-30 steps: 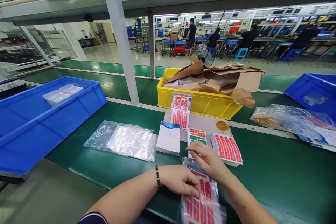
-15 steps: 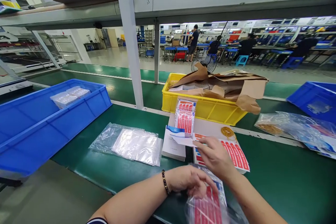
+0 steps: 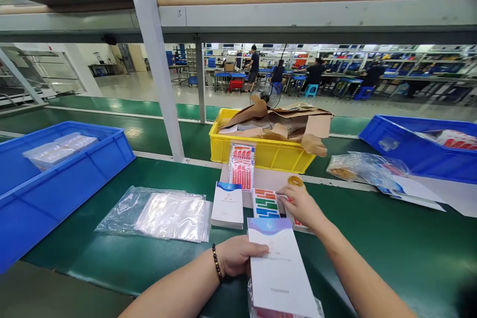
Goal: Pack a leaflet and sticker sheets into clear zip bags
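My left hand (image 3: 238, 254), with a beaded bracelet at the wrist, grips a white booklet (image 3: 281, 273) with a blue-purple top, its thumb flat on the cover. A clear plastic bag with red print shows beneath the booklet's lower edge. My right hand (image 3: 301, 204) is over the sticker sheets, fingers extended and slightly apart, fingertips by a sheet with orange, green and blue labels (image 3: 266, 203). Red labels behind it are partly hidden by that hand. To the left stands a stack of booklets (image 3: 227, 206). Bagged red labels (image 3: 241, 171) lean near the yellow bin.
Clear plastic bags (image 3: 171, 214) lie on the green table at left. A blue bin (image 3: 74, 179), a yellow bin (image 3: 261, 151) with torn brown paper, and another blue bin (image 3: 402, 151) stand around. Rubber bands (image 3: 295, 181) lie behind the stickers. A white post (image 3: 158, 69) rises at the table's back.
My left hand now holds a booklet over the bag of red labels. My right hand has gone from the booklet stack to the sticker sheets. The view has shifted to the right.
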Demonstrator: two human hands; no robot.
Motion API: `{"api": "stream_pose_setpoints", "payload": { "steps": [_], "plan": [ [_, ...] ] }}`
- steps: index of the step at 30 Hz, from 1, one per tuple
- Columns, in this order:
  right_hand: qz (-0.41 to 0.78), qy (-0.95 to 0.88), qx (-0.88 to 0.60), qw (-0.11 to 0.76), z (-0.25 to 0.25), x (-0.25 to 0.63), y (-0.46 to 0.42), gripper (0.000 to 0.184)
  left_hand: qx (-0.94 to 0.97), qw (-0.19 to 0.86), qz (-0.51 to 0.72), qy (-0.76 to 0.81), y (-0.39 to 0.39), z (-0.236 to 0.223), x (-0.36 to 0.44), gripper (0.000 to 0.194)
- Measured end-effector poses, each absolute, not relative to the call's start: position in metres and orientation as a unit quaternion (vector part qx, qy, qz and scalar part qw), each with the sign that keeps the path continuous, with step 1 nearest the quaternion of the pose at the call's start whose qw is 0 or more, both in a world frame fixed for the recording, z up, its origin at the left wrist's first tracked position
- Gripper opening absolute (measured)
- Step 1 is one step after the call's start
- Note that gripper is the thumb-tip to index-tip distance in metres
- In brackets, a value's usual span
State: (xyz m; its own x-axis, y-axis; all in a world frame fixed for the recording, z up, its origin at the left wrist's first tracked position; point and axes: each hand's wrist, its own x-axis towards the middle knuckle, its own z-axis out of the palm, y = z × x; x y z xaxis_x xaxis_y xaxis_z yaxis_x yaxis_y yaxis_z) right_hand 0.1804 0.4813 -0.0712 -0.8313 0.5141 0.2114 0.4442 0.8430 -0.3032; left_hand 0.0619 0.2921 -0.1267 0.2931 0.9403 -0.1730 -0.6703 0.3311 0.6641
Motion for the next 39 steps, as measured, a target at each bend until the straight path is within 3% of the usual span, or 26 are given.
{"api": "stream_pose_setpoints", "payload": {
  "steps": [7, 12, 20, 25, 28, 32, 36, 39],
  "plan": [
    [0.126, -0.933, -0.308, 0.137, -0.102, 0.15, 0.508, 0.017, 0.269, 0.757, 0.509, 0.308, 0.293, -0.124, 0.065, 0.046],
    [0.203, -0.91, -0.317, 0.172, -0.097, 0.155, 0.509, 0.008, 0.214, 0.754, 0.535, 0.315, 0.296, -0.127, 0.066, 0.043],
    [0.395, -0.788, -0.349, 0.319, -0.074, 0.201, 0.514, 0.038, 0.121, 0.79, 0.531, 0.283, 0.303, -0.132, 0.062, 0.048],
    [0.537, -0.74, -0.335, 0.228, -0.086, 0.216, 0.476, 0.035, 0.143, 0.77, 0.576, 0.235, 0.305, -0.126, 0.066, 0.06],
    [0.594, -0.723, -0.314, 0.162, -0.099, 0.21, 0.448, 0.031, 0.158, 0.747, 0.575, 0.296, 0.305, -0.132, 0.067, 0.05],
    [0.512, -0.774, -0.32, 0.192, -0.103, 0.212, 0.446, 0.028, 0.172, 0.726, 0.573, 0.339, 0.304, -0.136, 0.067, 0.042],
    [0.285, -0.815, -0.406, 0.298, -0.1, 0.233, 0.474, 0.03, 0.149, 0.728, 0.565, 0.359, 0.302, -0.127, 0.068, 0.041],
    [0.128, -0.86, -0.413, 0.269, -0.101, 0.243, 0.484, 0.036, 0.132, 0.723, 0.56, 0.383, 0.302, -0.12, 0.069, 0.039]
  ]
}}
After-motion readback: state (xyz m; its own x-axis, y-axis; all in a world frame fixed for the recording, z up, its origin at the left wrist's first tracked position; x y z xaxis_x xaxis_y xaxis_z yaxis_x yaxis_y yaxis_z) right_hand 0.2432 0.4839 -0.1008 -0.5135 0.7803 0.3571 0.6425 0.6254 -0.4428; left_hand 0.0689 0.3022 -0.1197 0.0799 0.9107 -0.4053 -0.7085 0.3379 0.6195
